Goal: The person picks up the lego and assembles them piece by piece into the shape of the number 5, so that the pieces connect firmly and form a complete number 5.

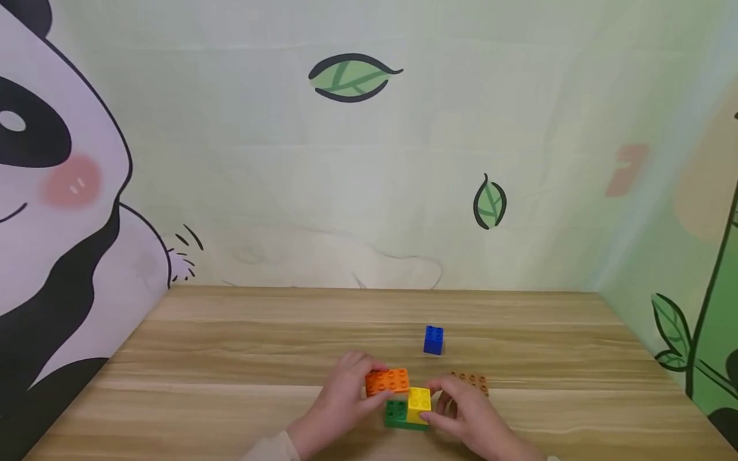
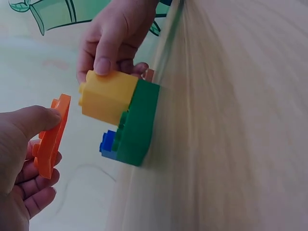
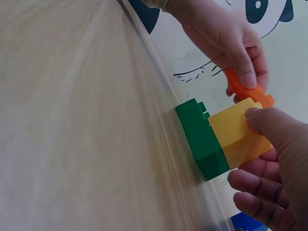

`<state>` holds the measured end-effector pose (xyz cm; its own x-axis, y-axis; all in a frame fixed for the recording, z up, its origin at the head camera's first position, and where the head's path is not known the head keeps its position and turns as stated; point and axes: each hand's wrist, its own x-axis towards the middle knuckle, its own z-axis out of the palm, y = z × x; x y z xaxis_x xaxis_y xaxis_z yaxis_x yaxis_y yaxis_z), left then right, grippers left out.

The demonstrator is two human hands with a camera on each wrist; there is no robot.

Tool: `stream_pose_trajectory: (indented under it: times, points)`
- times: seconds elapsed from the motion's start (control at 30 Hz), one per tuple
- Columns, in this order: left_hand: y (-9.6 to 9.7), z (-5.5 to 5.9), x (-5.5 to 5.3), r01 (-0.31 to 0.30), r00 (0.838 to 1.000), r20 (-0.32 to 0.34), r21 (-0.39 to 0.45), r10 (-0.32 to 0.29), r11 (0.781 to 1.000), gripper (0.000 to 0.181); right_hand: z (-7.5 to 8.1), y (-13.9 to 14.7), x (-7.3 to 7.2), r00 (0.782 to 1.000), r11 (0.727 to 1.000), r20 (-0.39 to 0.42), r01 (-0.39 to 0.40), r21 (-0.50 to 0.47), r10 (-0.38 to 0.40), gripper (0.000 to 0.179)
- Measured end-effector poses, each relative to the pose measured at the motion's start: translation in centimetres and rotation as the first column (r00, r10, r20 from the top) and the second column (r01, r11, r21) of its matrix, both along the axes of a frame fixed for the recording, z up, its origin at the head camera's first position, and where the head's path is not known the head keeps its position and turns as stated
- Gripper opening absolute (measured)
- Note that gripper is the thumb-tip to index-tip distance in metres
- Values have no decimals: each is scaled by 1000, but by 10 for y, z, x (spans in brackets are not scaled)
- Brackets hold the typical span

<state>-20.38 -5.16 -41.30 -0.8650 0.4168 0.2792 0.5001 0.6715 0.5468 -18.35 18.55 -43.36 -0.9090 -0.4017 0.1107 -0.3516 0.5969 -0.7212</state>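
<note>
My left hand (image 1: 346, 390) pinches a flat orange brick (image 1: 387, 380) between thumb and fingers, raised off the table. In the left wrist view this orange brick (image 2: 52, 137) is tilted on edge, beside the other bricks. A tall yellow brick (image 1: 419, 404) sits on the right end of a green brick (image 1: 396, 415), whose left studs are bare. My right hand (image 1: 469, 416) grips the yellow brick, thumb on its near side and fingers behind, as the right wrist view of the yellow brick (image 3: 239, 134) shows. The green brick (image 3: 201, 142) lies close over the table.
A blue brick (image 1: 434, 340) stands farther back on the wooden table (image 1: 259, 346). Just behind my right hand lies a brown flat brick (image 1: 474, 382), partly hidden by that hand. A printed backdrop (image 1: 259, 160) with a panda and leaves rises behind the table.
</note>
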Motion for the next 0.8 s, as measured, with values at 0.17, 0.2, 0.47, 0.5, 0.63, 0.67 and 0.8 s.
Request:
stream_pose_trajectory:
  times: [0.17,0.2,0.47,0.5,0.63,0.67,0.8]
  points:
    - [6,4,1,38,999,-2,-3,-38,999,34,0,0,0,1000,1000,-6,-3,-11,3,36]
    - [8,5,1,47,999,-4,-5,-48,999,34,-1,1,0,1000,1000,-9,-4,-14,4,36]
    - [16,5,2,106,994,20,-37,-105,994,33,-3,2,2,999,999,-42,-15,-35,14,35]
    - [16,5,2,111,994,18,-37,-111,993,33,-3,2,2,999,999,-49,-16,-38,14,35]
    - [20,4,2,124,992,14,-39,-123,992,33,-4,2,2,998,999,-66,-16,-45,13,33]
    - [21,4,2,126,992,13,-43,-126,991,33,-4,2,2,998,999,-69,-15,-45,12,33]
    - [22,2,2,136,991,7,-60,-136,989,32,-4,2,2,998,999,-63,-18,-46,15,32]
